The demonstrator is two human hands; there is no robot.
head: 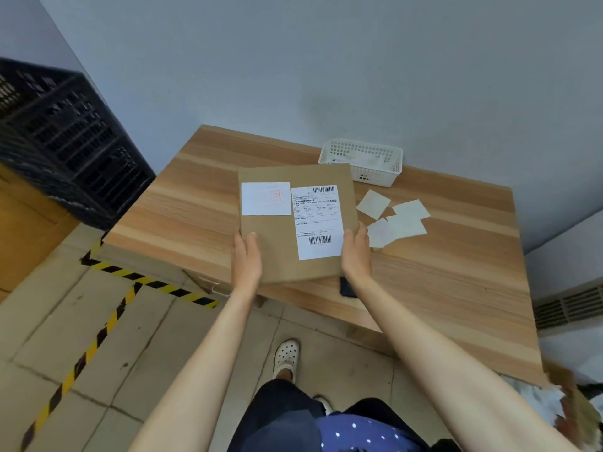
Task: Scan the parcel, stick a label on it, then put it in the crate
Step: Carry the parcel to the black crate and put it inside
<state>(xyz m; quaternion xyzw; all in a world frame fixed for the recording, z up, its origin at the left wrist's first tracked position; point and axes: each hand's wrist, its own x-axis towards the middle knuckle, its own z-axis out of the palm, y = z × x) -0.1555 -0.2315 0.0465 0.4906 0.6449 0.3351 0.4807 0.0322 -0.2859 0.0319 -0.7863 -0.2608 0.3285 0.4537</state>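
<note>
A flat brown cardboard parcel (277,236) is held over the near left part of the wooden table (440,282). My left hand (247,259) grips its left edge and my right hand (356,252) grips its right edge. On its top face sit a white shipping label with barcodes (318,220) and, to the left of it, a smaller white label with a faint red mark (266,199). A stack of black slatted crates (65,141) stands at the far left beside the table.
A white perforated basket (362,161) stands at the table's back edge. Several loose white paper pieces (396,220) lie right of the parcel. A dark object (346,287) pokes out under the parcel's near right corner. Yellow-black tape marks the floor (107,324). A cardboard box (23,230) stands under the crates.
</note>
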